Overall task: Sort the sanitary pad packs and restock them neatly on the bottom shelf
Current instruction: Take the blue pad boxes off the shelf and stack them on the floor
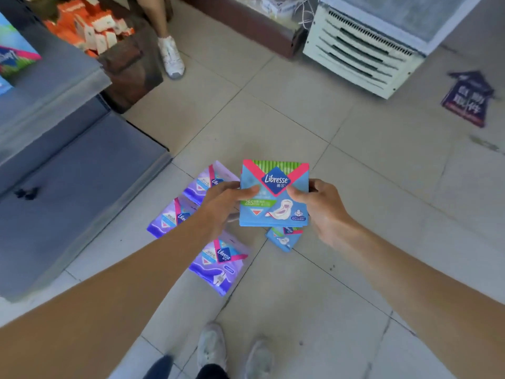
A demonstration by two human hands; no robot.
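Note:
I hold a small stack of blue Libresse pad packs (274, 203) upright above the floor. My left hand (224, 201) grips its left edge with the thumb on the front, and my right hand (322, 206) grips its right edge the same way. On the tiles below lie three purple packs: one at the far side (203, 181), one in the middle (170, 218) and one nearest me (218, 265). Another blue pack (284, 239) lies under the stack. The grey bottom shelf (82, 192) is to the left.
An upper grey shelf (54, 86) holds more blue packs (13, 56) at the far left. A brown box of orange packets (95, 28) stands behind it, beside another person's leg and white shoe (170, 56). A white freezer (369, 50) is at the back right. My own shoes (210, 348) are below.

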